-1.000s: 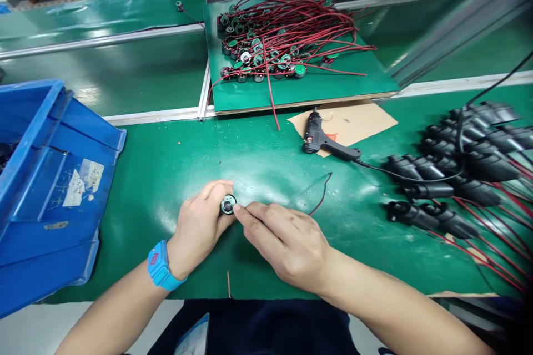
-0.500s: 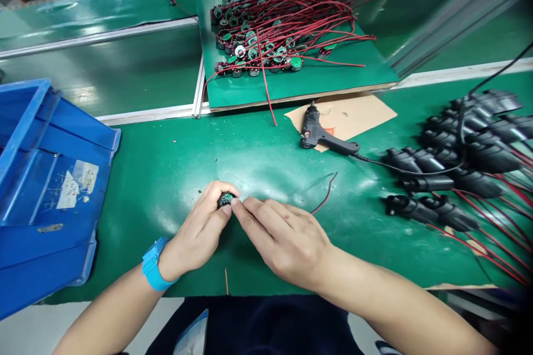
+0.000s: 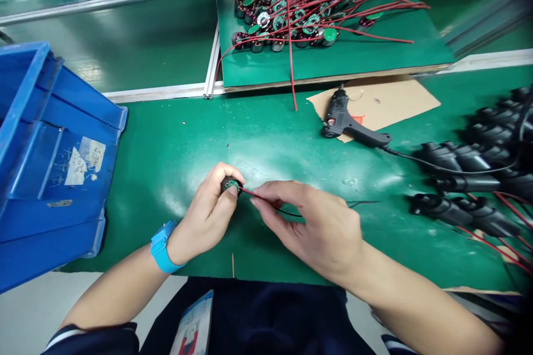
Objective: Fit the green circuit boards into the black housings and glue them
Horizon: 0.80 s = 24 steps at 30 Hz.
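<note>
Between its thumb and curled fingers, my left hand [image 3: 210, 216] grips a small round motor stator [image 3: 232, 183] with a green circuit board on its face. Most of its body is hidden by the fingers. A red wire [image 3: 247, 192] runs from its right side to the fingertips of my right hand [image 3: 308, 222], which pinch it. A black wire [image 3: 289, 213] passes beneath the right hand and comes out on its far side. Both hands are just above the green table, close together.
A blue bin [image 3: 83, 199] stands at the left. A glue gun [image 3: 345, 121] lies on cardboard [image 3: 400, 101]. Several black housings [image 3: 458, 213] with red wires and a cord are at the right. A raised green board [image 3: 333, 64] bears a pile of wired stators [image 3: 287, 16].
My right hand has moved right, away from the stator, and now pinches the red wire. My left hand keeps hold of the stator. The view has shifted down and nearer.
</note>
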Each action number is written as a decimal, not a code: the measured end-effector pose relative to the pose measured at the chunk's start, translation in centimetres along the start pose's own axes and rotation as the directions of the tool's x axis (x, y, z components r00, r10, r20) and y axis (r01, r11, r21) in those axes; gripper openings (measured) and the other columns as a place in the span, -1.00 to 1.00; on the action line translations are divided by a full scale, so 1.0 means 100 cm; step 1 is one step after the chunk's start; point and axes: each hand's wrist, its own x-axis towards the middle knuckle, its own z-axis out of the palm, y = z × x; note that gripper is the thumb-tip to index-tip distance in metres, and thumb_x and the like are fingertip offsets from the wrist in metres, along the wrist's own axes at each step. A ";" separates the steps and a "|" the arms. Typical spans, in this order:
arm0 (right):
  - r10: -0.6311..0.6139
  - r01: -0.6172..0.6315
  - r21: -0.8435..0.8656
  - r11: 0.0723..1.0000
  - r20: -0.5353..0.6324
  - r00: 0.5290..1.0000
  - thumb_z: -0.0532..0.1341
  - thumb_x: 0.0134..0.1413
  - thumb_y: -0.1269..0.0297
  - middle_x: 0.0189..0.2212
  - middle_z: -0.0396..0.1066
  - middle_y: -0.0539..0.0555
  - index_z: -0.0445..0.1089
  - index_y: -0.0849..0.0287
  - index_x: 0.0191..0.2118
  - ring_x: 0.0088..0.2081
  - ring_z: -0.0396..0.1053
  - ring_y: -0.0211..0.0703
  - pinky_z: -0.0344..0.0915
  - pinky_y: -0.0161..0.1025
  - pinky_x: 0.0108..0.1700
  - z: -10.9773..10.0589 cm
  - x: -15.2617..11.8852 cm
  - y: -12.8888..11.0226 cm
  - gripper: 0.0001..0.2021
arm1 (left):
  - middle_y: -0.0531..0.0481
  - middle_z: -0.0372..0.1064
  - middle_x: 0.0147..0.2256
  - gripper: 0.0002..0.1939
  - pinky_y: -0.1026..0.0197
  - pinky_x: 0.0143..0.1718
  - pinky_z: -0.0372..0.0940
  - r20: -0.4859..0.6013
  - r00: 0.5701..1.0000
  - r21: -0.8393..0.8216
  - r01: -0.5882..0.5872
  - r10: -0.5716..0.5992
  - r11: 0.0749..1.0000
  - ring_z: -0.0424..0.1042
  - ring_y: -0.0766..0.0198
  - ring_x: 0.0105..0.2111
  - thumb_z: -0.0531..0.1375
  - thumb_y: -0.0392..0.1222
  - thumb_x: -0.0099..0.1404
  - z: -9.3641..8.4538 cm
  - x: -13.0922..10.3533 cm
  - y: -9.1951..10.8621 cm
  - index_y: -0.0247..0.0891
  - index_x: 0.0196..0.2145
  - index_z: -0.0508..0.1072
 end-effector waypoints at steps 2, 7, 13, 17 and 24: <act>0.022 -0.022 0.004 1.000 -0.025 0.999 0.30 0.22 0.50 -0.33 0.58 -0.09 0.33 0.09 -0.10 -0.39 0.55 -0.31 0.52 -0.35 -0.25 -0.001 0.002 -0.002 -0.77 | 0.00 0.24 -0.25 -0.87 0.19 -0.36 0.17 0.003 1.000 0.049 -0.016 0.016 0.999 0.23 0.27 -0.34 -0.03 -0.22 0.49 0.001 0.000 0.002 -0.18 -0.09 0.28; 0.172 -0.199 0.201 0.959 0.147 0.974 0.27 0.24 0.45 -0.30 0.56 -0.03 0.27 0.12 0.00 -0.38 0.54 -0.32 0.51 -0.38 -0.33 -0.004 0.003 0.000 -0.74 | 0.02 0.24 -0.28 -0.88 0.14 -0.23 0.20 -0.023 0.991 0.175 -0.122 0.128 0.977 0.26 0.24 -0.27 0.00 -0.33 0.41 0.004 0.002 0.007 -0.20 -0.16 0.28; -0.019 0.013 0.070 0.997 0.088 0.996 0.21 0.29 0.49 -0.25 0.59 -0.03 0.37 0.05 -0.04 -0.29 0.55 -0.23 0.51 -0.24 -0.20 0.001 -0.006 0.004 -0.79 | 0.01 0.25 -0.30 -0.88 0.12 -0.22 0.21 0.012 0.989 0.227 -0.144 0.145 0.963 0.29 0.21 -0.25 -0.02 -0.33 0.42 0.007 0.001 0.009 -0.19 -0.17 0.27; -0.021 0.018 0.025 1.000 0.108 0.994 0.22 0.27 0.51 -0.28 0.59 -0.05 0.34 0.05 -0.09 -0.32 0.54 -0.24 0.47 -0.24 -0.27 -0.005 -0.003 0.006 -0.80 | 0.05 0.20 -0.37 -0.89 0.13 -0.27 0.20 0.000 0.991 0.190 -0.133 0.135 0.973 0.26 0.23 -0.32 -0.03 -0.29 0.45 0.008 -0.001 0.007 -0.19 -0.17 0.27; 0.027 -0.029 0.042 0.999 0.044 0.999 0.29 0.22 0.51 -0.38 0.54 -0.09 0.26 0.06 -0.15 -0.43 0.48 -0.30 0.47 -0.32 -0.30 -0.012 0.006 0.003 -0.76 | 0.15 0.03 -0.49 -0.87 0.21 -0.48 0.07 0.011 0.999 0.010 -0.032 0.032 0.999 0.05 0.31 -0.53 -0.04 -0.17 0.50 0.007 -0.006 0.005 -0.17 -0.15 0.27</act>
